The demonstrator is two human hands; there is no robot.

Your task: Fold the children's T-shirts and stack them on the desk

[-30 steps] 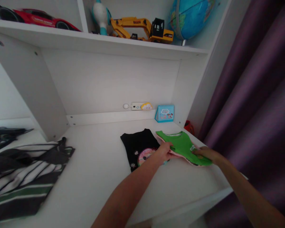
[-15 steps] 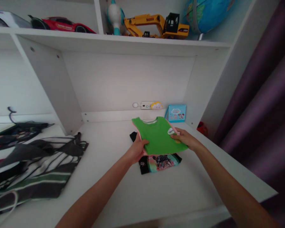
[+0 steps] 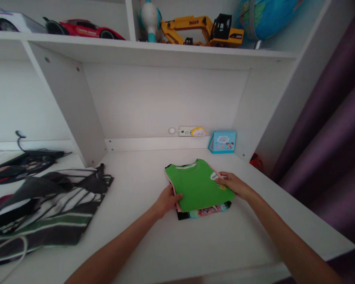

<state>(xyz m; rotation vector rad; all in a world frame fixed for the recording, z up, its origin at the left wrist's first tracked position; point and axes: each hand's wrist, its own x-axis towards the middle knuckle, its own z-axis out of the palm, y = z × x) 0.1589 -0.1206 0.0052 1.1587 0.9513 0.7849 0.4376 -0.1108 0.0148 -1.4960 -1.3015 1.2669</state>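
Observation:
A folded green shirt [image 3: 195,183] lies on top of a folded black shirt with a colourful print [image 3: 207,212] in the middle of the white desk [image 3: 154,244]. A pink layer shows under the green one's left edge. My left hand [image 3: 167,200] grips the left edge of the green shirt, thumb on top. On the shirt's right edge, by a white tag, my right hand [image 3: 233,184] pinches the cloth.
A heap of striped dark clothes [image 3: 44,209] and hangers [image 3: 23,161] lies at the left. A power strip [image 3: 187,131] and small blue calendar [image 3: 223,142] stand at the back wall. Toy cars, a yellow excavator [image 3: 204,29] and a globe sit on the upper shelf. Purple curtain [image 3: 337,118] at right.
Both hands carried the green shirt from the right side of the desk leftward and lowered it onto the black shirt. The view shifted left.

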